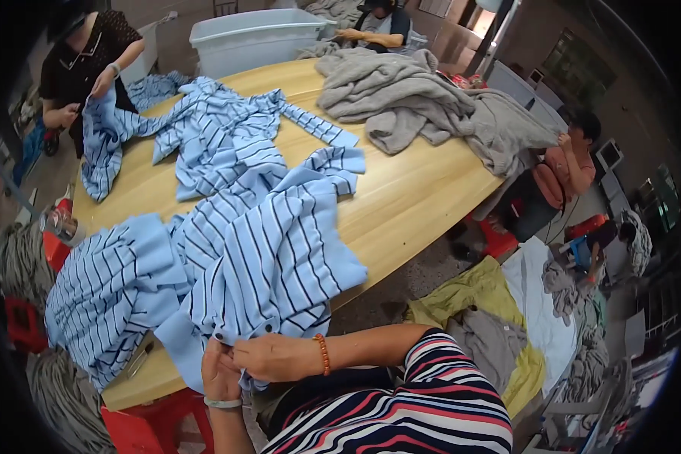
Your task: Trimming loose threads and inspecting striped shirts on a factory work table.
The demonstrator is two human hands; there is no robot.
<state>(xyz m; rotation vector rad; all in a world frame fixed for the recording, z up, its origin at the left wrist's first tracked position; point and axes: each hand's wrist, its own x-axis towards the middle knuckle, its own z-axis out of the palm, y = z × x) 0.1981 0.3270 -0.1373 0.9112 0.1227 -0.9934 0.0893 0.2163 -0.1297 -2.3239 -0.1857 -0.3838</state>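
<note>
A light-blue knit garment with dark and white stripes (261, 253) lies bunched at the near edge of the wooden table. At its near edge, by some dark round buttons (268, 328), both my hands are close together. My left hand (221, 371) pinches the blue edge, palm turned inward. From the right, my right hand (276, 357) closes on the same edge, its fingertips meeting the left ones. Whether a small thing is between the fingertips is hidden. To the left lies another heap of the striped knit (117, 284), with a small slim metal tool (140, 359) beside it.
The wooden table (405, 204) also bears more striped garments (223, 125) and a grey knit pile (401, 94). Co-workers sit or stand around it; one at far left holds striped fabric. A white bin (257, 45) stands behind. Red stools (159, 424) and cloth heaps (477, 310) flank me.
</note>
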